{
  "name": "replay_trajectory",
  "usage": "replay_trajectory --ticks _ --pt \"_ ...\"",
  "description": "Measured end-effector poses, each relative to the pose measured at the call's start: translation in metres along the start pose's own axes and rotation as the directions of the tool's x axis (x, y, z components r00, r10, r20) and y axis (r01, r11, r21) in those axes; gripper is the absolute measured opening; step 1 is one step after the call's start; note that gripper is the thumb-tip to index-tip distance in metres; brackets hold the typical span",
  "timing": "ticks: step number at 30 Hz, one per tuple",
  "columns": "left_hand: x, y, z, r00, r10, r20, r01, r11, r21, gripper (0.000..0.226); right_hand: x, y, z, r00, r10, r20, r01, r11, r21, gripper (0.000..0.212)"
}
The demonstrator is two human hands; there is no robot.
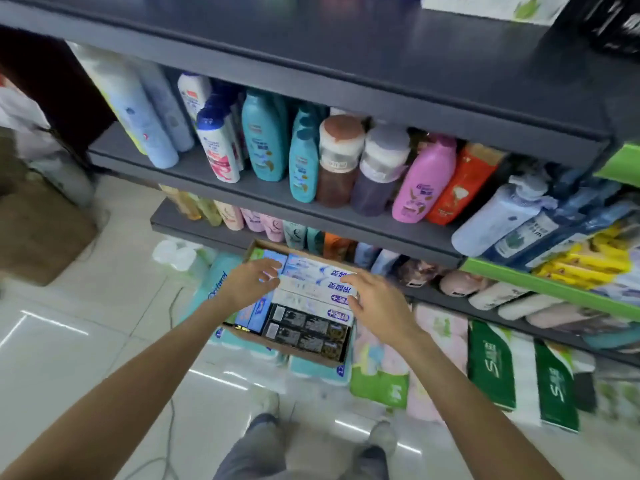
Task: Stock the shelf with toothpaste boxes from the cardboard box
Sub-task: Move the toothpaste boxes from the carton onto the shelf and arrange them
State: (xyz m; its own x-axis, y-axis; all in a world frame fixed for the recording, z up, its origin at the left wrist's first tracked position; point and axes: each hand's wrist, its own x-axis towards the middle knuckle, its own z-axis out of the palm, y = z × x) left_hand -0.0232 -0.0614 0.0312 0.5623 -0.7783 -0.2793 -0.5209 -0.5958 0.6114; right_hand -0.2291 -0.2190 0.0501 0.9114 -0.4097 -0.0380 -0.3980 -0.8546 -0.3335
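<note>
An open cardboard box (313,358) sits low in front of the shelving, on top of tissue packs. It holds white and blue toothpaste boxes (308,271) at the back and black toothpaste boxes (306,329) at the front. My left hand (251,282) hovers over the box's left side, fingers spread and relaxed, holding nothing. My right hand (379,304) reaches over the right ends of the white toothpaste boxes with fingers extended; whether it touches them I cannot tell. The dark top shelf (346,46) above is mostly bare.
Shampoo bottles (266,140) fill the middle shelf, more bottles (256,220) line the lower one. Green and pink tissue packs (491,368) stand on the floor to the right. A brown carton (38,230) sits at left on the tiled floor. My shoes (381,438) are below.
</note>
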Motion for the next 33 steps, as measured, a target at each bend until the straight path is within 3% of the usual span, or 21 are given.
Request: replay_trajectory --ticks 5,9,15,24,28,33 --pt "0.014 -0.069 0.01 0.989 -0.12 0.084 0.11 0.987 0.116 0.05 0.033 -0.027 0.084 0.95 0.175 0.26 -0.153 0.983 -0.103 0.062" --pt "0.024 -0.096 0.034 0.977 -0.091 0.194 0.015 0.932 0.361 0.07 0.059 -0.021 0.122 0.908 0.241 0.344 -0.179 0.963 -0.201 0.081" --pt "0.046 -0.123 0.066 0.955 -0.073 0.286 -0.073 0.88 0.469 0.093 0.089 0.007 0.145 0.828 0.224 0.515 -0.092 0.959 -0.269 0.084" --pt "0.046 -0.136 0.086 0.939 -0.09 0.333 -0.103 0.849 0.519 0.113 0.1 0.026 0.146 0.83 0.085 0.551 0.087 0.957 -0.277 0.085" --pt "0.048 -0.126 0.093 0.959 -0.112 0.261 -0.052 0.835 0.549 0.11 0.094 0.021 0.151 0.827 0.101 0.554 0.085 0.95 -0.3 0.09" --pt "0.047 -0.119 0.102 0.973 -0.118 0.199 -0.008 0.841 0.541 0.104 0.1 0.017 0.15 0.803 0.026 0.595 0.202 0.928 -0.313 0.098"
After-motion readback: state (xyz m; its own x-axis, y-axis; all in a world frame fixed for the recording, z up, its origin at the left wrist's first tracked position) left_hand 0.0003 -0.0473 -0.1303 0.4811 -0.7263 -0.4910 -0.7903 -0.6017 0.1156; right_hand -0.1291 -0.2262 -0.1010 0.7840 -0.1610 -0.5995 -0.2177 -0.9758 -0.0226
